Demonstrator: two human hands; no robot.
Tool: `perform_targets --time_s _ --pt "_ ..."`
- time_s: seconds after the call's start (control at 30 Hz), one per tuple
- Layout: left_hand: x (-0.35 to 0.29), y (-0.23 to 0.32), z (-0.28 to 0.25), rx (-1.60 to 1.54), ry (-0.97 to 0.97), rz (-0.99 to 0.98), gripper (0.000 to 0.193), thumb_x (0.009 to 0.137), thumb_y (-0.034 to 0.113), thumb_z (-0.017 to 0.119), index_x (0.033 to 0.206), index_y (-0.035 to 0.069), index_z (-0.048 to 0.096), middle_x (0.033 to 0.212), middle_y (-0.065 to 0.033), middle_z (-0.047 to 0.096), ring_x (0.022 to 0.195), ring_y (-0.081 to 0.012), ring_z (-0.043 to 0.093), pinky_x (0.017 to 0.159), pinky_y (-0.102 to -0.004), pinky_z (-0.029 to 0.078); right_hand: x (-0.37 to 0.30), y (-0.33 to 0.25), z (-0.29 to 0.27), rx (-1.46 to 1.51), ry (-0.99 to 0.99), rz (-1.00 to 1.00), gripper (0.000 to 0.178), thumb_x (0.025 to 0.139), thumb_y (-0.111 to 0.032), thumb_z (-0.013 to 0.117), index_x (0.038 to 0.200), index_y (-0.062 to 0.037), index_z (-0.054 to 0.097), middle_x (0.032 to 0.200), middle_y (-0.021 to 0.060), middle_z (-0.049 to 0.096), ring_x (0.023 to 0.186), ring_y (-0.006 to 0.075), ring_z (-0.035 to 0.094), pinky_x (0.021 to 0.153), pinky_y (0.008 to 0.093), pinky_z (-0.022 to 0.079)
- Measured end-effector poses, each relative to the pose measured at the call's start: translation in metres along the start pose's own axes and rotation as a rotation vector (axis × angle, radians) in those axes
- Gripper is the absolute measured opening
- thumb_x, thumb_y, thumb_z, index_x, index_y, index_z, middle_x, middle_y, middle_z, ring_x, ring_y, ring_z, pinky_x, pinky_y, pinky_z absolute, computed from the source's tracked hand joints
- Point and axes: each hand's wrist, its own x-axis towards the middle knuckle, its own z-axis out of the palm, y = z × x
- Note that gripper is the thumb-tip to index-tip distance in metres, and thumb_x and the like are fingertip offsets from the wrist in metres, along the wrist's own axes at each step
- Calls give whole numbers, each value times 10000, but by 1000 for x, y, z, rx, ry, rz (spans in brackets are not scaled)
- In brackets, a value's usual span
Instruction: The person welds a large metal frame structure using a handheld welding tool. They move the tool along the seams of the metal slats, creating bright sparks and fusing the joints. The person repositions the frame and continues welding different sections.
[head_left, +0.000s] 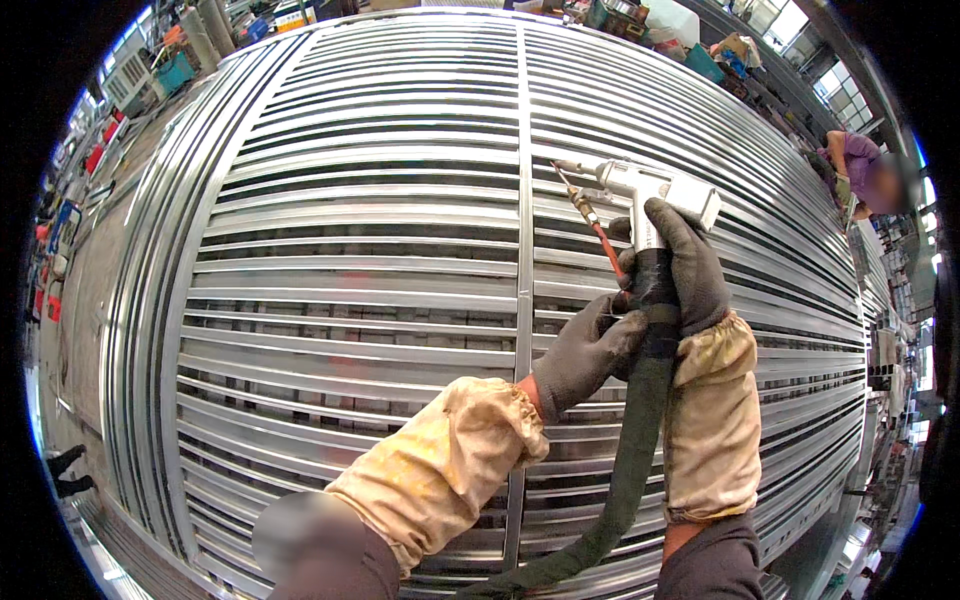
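Observation:
My right hand (690,265), in a dark grey glove, is wrapped around the handle of a white welding gun (650,188). The gun's nozzle (575,167) points left, just over the metal frame's middle bar (524,240). A thin red wire-feed tube (606,250) with a brass fitting runs below the nozzle down to the grip. My left hand (590,360), gloved too, is closed at the tube's lower end, beside the black-taped handle; its fingertips are partly hidden. From the handle a thick dark sleeved hose (640,440) hangs between my forearms and curves toward the lower edge.
A large frame of closely spaced shiny metal slats (370,265) fills the space before me, with long bars (150,330) along its left side. Another person in purple (855,165) bends at the far right. Tools and boxes (290,18) stand beyond the far edge.

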Motion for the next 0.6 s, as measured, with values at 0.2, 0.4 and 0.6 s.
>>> perform_targets --time_s 0.2,0.4,0.6 --pt "22 -20 -27 -90 -138 -8 384 1017 306 518 1252 7 565 1087 -29 621 946 -95 555 844 -265 466 20 18 3 134 -29 -41 395 946 -291 600 1148 44 546 951 179 683 613 230 673 511 339 585" --pt "30 -31 -39 7 -168 46 424 1032 336 452 1312 22 507 1129 -45 618 994 -113 582 863 -277 478 31 26 3 12 -79 -94 349 949 -297 602 1048 37 619 827 136 672 589 196 662 495 310 555" --pt "32 -46 -46 -64 -149 69 448 1033 333 458 1338 5 465 1164 -47 603 1017 -114 572 902 -287 467 30 34 8 -8 -13 -99 353 952 -296 598 1085 30 623 877 138 686 588 187 656 504 299 541"
